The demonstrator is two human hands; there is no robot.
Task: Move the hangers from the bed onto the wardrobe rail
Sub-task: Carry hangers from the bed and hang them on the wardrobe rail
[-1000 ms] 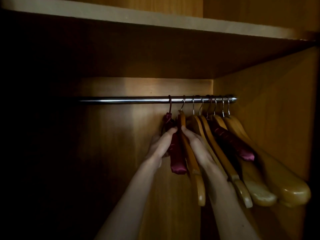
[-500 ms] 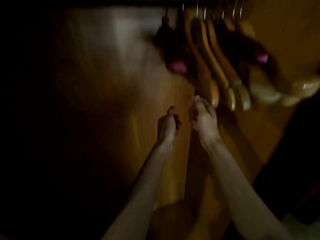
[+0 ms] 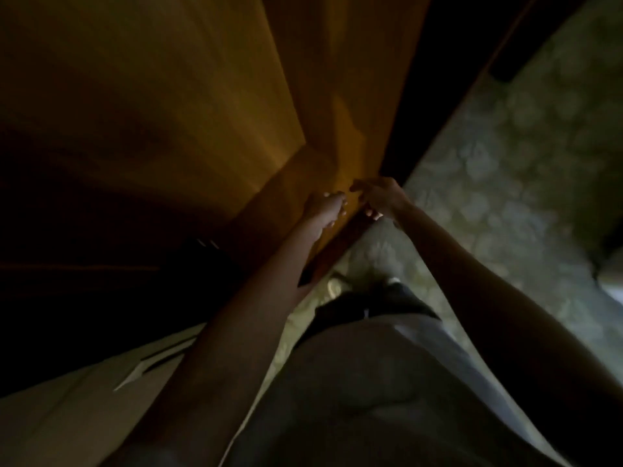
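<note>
left hand (image 3: 325,205) hanging loosely curled, holding nothing; right hand (image 3: 379,197) relaxed, fingers spread, gripping nothing. hovering low beside wardrobe side panel (image 3: 337,96). hangers, rail, bed not showing here. judging wooden hangers stiff, light, smooth; best gripping at neck below hook. dim room; patterned carpet (image 3: 505,163) lying at right, pale panel (image 3: 67,416) at lower left.

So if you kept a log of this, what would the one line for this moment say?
left hand: empty, loosely curled | right hand: empty, relaxed | hangers, rail: out of view | view: wardrobe panel, patterned floor
</note>
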